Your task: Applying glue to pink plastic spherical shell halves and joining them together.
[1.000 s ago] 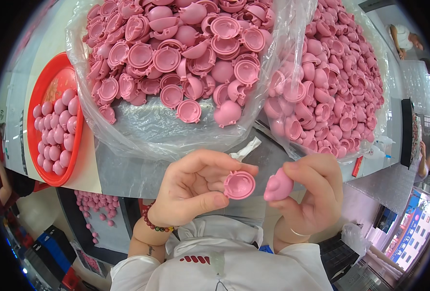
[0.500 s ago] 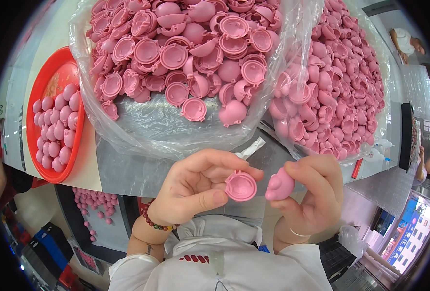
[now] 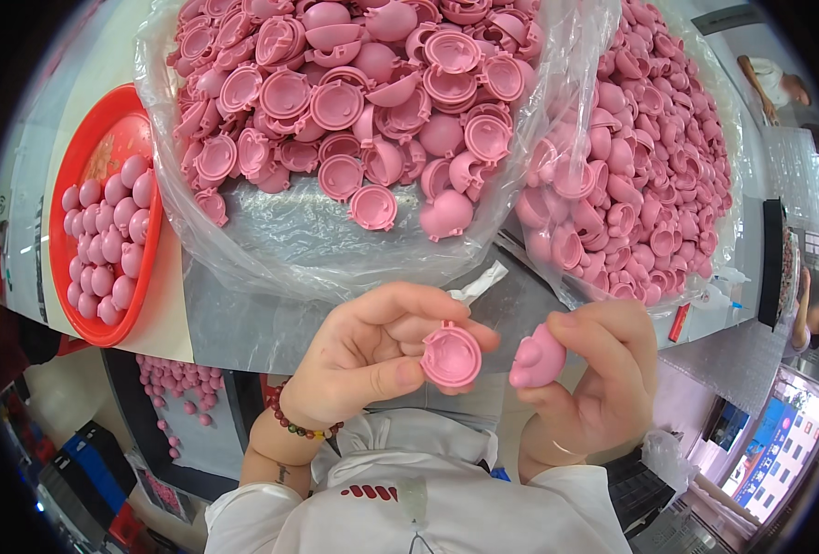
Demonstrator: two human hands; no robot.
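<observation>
My left hand (image 3: 377,346) pinches a pink plastic half shell (image 3: 452,357) by its edge, its hollow side facing up toward me. Just to the right, the fingers of my right hand (image 3: 603,374) close on another pink shell piece (image 3: 538,358), which has a small rounded bump on its outer side. A narrow gap separates the two pieces. Beyond my hands, an open clear plastic bag (image 3: 271,268) holds a heap of pink half shells (image 3: 336,106). A second clear bag (image 3: 571,111) at the right is full of bumpy pink pieces (image 3: 650,175).
A red basin (image 3: 105,334) with several joined pink balls (image 3: 105,245) stands at the left. Below it, a dark-edged tray (image 3: 229,434) carries more pink balls. A crumpled white wrapper (image 3: 480,283) and a red object (image 3: 679,322) lie on the grey table (image 3: 234,323).
The half shell in my left hand has turned slightly and shifted a little left. My right hand has moved slightly right with its piece, widening the gap between them.
</observation>
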